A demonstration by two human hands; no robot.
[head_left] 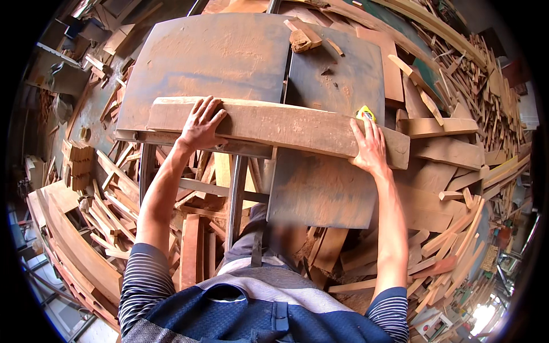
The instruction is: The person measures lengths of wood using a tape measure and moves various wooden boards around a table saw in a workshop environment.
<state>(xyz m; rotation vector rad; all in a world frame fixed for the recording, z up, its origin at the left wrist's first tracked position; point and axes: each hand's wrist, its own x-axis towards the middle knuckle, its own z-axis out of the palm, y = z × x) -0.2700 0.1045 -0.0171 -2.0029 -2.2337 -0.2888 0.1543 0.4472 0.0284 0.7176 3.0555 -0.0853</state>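
A long rough wooden plank [286, 126] lies crosswise on a dusty metal saw table [217, 57]. My left hand [201, 124] presses flat on the plank's left part, fingers spread. My right hand [370, 150] rests on the plank near its right end, fingers extended toward a small yellow object [365, 112] at the plank's far edge. Whether the fingers hold that yellow object is unclear. A second metal table panel [323, 188] sits below the plank toward me.
Small wood offcuts [303, 37] lie on the far side of the table. Piles of timber scraps [457, 188] crowd the right side. Stacked planks and curved wooden pieces [74, 240] fill the left. The table's metal frame legs [235, 200] stand in front of me.
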